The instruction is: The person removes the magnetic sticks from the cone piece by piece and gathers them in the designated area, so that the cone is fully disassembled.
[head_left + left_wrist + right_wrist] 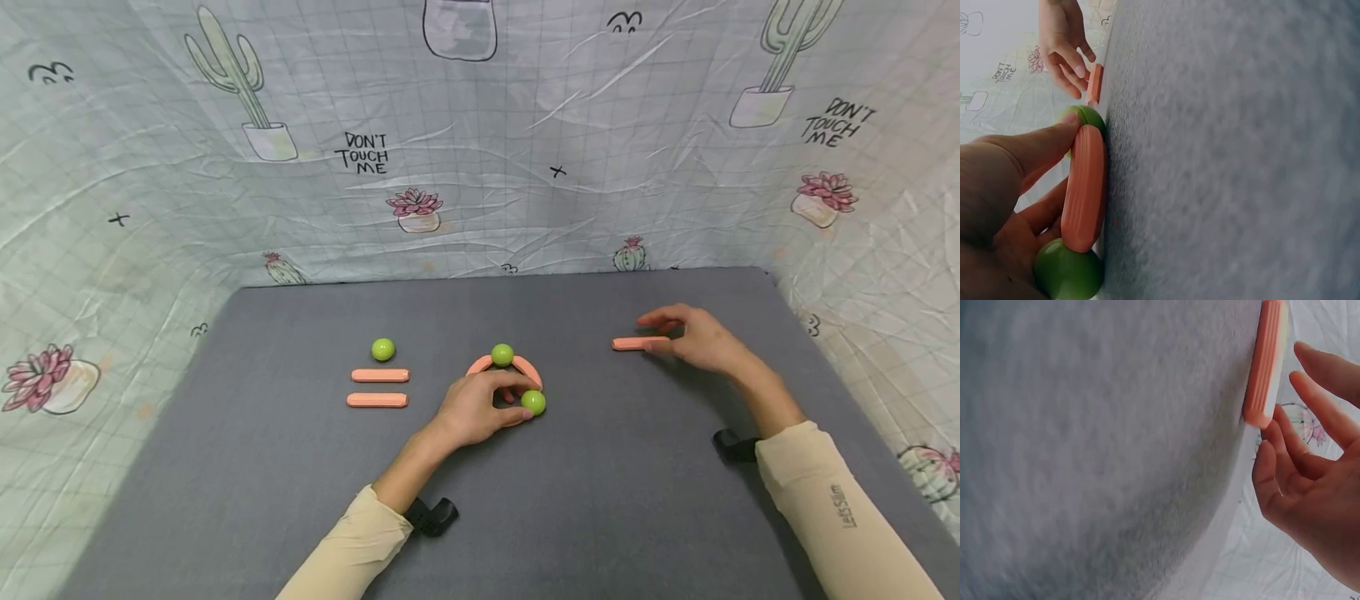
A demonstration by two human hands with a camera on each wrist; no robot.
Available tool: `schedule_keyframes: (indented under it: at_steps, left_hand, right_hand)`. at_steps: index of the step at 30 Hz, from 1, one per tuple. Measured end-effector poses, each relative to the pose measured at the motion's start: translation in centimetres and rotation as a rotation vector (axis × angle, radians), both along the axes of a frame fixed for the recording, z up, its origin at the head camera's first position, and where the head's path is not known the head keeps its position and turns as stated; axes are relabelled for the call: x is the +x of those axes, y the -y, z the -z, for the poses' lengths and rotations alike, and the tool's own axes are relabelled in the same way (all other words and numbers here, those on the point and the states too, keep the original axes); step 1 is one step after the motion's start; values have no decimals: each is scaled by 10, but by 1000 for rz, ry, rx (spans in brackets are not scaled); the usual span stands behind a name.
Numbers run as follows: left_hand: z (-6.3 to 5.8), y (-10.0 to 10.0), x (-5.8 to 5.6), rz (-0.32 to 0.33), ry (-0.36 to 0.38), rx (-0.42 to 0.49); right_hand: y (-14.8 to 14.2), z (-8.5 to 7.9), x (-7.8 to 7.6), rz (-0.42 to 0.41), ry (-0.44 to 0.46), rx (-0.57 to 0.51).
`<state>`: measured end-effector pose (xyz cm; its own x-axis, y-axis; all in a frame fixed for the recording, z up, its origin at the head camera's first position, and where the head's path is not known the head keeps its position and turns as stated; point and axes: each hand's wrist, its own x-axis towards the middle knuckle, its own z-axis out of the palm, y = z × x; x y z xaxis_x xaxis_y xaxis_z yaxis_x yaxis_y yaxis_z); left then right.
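Observation:
In the head view, curved orange pieces [528,369] and green balls form a ring on the table, partly hidden by my left hand [474,406]. The thumb and fingers of that hand pinch a green ball [533,402] at the ring's right side. Up close in the left wrist view, the thumb presses this ball [1092,117], which meets the end of a curved orange piece [1085,190]; another green ball [1067,270] sits at the other end. My right hand [701,339] is beside a straight orange stick [632,343], fingers loosely spread, its thumb overlapping the stick's right end.
Left of the ring, two more straight orange sticks [380,376] lie parallel, with a loose green ball [383,349] behind them. Another green ball [502,355] is at the ring's far side. A cactus-print cloth [495,225] hangs behind and beside the grey table [600,500].

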<state>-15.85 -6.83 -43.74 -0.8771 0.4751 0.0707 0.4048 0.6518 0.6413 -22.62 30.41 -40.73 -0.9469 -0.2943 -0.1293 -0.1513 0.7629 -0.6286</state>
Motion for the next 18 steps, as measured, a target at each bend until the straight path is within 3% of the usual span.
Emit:
schedule_keyframes:
  at_steps: [6, 10, 13, 18]
  left_hand:
    - [-1, 3, -2, 20, 7, 11]
    - [-2, 6, -2, 35, -92, -30]
    - [-5, 9, -1, 32, -165, -86]
    - [-11, 13, 1, 11, -154, -143]
  right_hand:
    - [13, -1, 7, 40, -19, -36]
    - [24, -2, 11, 57, -21, -49]
    - [32, -1, 14, 29, -45, -83]
    - [47, 3, 17, -53, -96, -126]
